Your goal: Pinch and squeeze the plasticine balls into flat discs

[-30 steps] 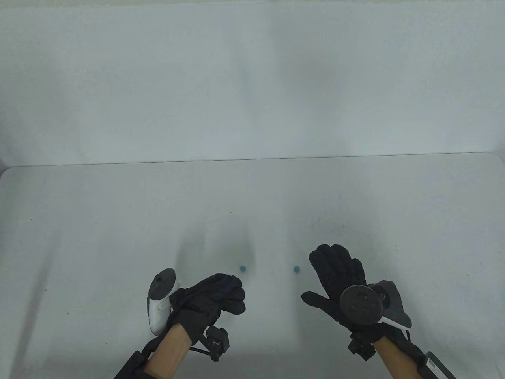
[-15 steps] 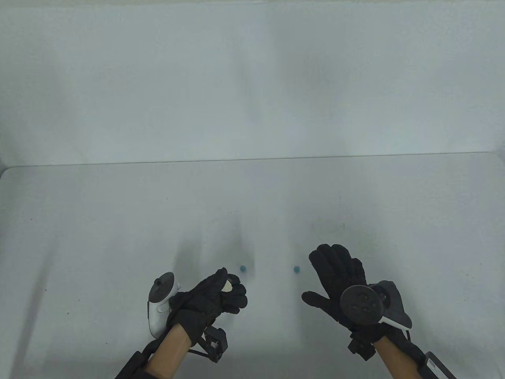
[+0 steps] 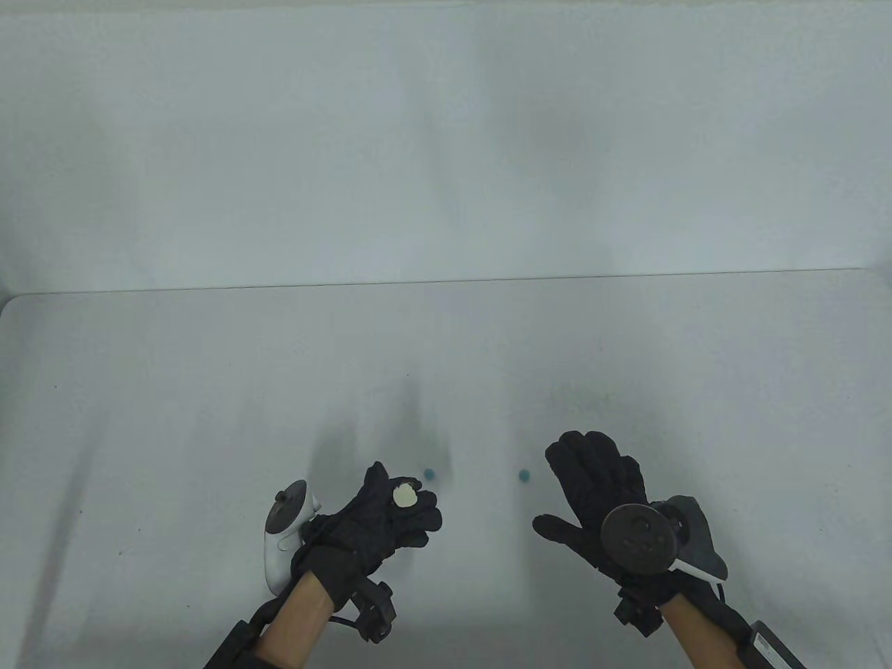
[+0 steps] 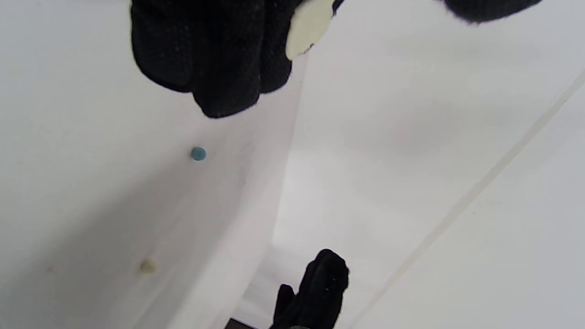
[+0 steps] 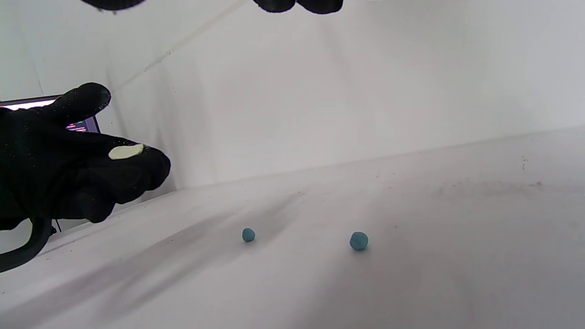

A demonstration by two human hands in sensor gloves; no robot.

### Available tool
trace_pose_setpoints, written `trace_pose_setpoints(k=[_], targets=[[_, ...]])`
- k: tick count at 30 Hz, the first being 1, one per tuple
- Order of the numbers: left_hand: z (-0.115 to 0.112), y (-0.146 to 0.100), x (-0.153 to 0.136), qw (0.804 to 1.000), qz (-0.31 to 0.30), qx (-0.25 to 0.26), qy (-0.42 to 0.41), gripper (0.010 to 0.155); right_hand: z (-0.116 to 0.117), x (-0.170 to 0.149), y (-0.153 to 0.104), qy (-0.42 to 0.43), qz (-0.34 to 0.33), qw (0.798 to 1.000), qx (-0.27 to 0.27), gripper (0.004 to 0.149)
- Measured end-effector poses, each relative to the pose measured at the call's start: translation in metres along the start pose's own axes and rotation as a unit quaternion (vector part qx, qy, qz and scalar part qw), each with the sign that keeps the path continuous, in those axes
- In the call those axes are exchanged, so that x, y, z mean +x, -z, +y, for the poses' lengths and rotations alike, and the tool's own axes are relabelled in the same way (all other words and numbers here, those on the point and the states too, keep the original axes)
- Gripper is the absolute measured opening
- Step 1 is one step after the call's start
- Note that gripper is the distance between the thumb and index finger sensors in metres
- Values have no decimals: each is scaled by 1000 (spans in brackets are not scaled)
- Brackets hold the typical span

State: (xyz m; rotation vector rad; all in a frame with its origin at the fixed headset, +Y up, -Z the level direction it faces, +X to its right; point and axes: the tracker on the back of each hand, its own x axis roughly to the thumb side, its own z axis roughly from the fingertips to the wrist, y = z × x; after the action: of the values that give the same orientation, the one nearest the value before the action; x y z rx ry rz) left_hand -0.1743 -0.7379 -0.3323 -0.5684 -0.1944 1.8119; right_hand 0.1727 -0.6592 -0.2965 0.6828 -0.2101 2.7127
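My left hand (image 3: 391,489) is turned palm up near the table's front edge. A flattened cream disc (image 3: 405,496) lies on the side of its curled index finger, and the thumb stands lifted clear of it. The right wrist view shows the same disc (image 5: 125,151) lying flat on the left hand (image 5: 82,160). Two small blue balls (image 3: 430,474) (image 3: 523,475) sit on the table between the hands. My right hand (image 3: 578,488) hovers flat with spread fingers just right of the right ball and holds nothing.
The white table (image 3: 209,390) ends at a white back wall (image 3: 446,139). In the left wrist view a small pale lump (image 4: 147,265) lies on the table below a blue ball (image 4: 198,154).
The left hand has rolled palm up and its thumb has lifted, uncovering the cream disc that was hidden in the closed fist. The right hand and both blue balls have not moved.
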Motion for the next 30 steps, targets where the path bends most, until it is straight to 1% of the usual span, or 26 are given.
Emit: trace_pose_setpoints(k=[2, 4, 5, 8, 10, 12, 13, 14, 16, 18, 19, 20, 21, 22, 23, 24, 26, 27, 28, 30], targets=[[0, 0, 0, 1000, 7, 8, 21, 88, 0, 0, 0, -1, 1, 1000, 2, 85], [3, 1, 1, 998, 10, 37, 51, 75, 0, 0, 0, -1, 0, 1000, 1, 85], [3, 0, 1, 998, 13, 39, 56, 71, 0, 0, 0, 0, 0, 1000, 0, 85], [4, 1, 1, 998, 19, 35, 47, 67, 1, 0, 0, -1, 1, 1000, 3, 85], [5, 1, 0, 997, 24, 47, 61, 62, 0, 0, 0, -1, 0, 1000, 2, 85], [7, 0, 1, 994, 29, 69, 81, 51, 1, 0, 0, 0, 0, 1000, 4, 85], [7, 0, 2, 993, 30, 76, 87, 50, 1, 0, 0, 0, 0, 1000, 4, 85], [8, -1, 4, 991, 30, 86, 101, 49, 1, 0, 0, -1, 0, 1000, 4, 85], [9, 0, 5, 991, 26, 81, 108, 49, 0, 0, 0, 0, -1, 1000, 2, 85], [8, -1, 4, 993, 13, 74, 86, 51, 0, 0, 0, 1, -1, 1000, 2, 85], [7, 1, 3, 996, 6, 52, 67, 61, 0, 0, 0, 0, -1, 1000, 3, 85], [5, 1, 2, 999, 7, 18, 46, 77, 0, 0, 0, -1, -1, 1000, 3, 85], [4, 1, 1, 1000, 1, -4, 24, 83, 0, 0, 0, 0, -1, 1000, 1, 85], [4, 1, 1, 1000, -2, 2, 17, 84, 0, 0, 0, 0, -2, 1000, 0, 85], [3, 2, 2, 1000, -7, 14, 16, 82, -1, 0, 0, 0, -2, 1000, 0, 85], [3, 2, 3, 1000, -7, 14, 24, 79, 0, 0, 0, 0, -1, 1000, 1, 85], [3, 2, 5, 999, -10, 10, 46, 67, 0, 0, 0, -1, 0, 1000, 2, 85], [4, 2, 6, 998, -9, 14, 58, 63, 0, 0, 0, -1, 0, 1000, 1, 85], [5, 2, 7, 997, -8, 28, 67, 55, -1, 0, 0, 0, -1, 1000, 0, 85], [5, 0, 9, 996, -10, 40, 76, 51, 0, 0, 0, -1, 0, 1000, 1, 85]])
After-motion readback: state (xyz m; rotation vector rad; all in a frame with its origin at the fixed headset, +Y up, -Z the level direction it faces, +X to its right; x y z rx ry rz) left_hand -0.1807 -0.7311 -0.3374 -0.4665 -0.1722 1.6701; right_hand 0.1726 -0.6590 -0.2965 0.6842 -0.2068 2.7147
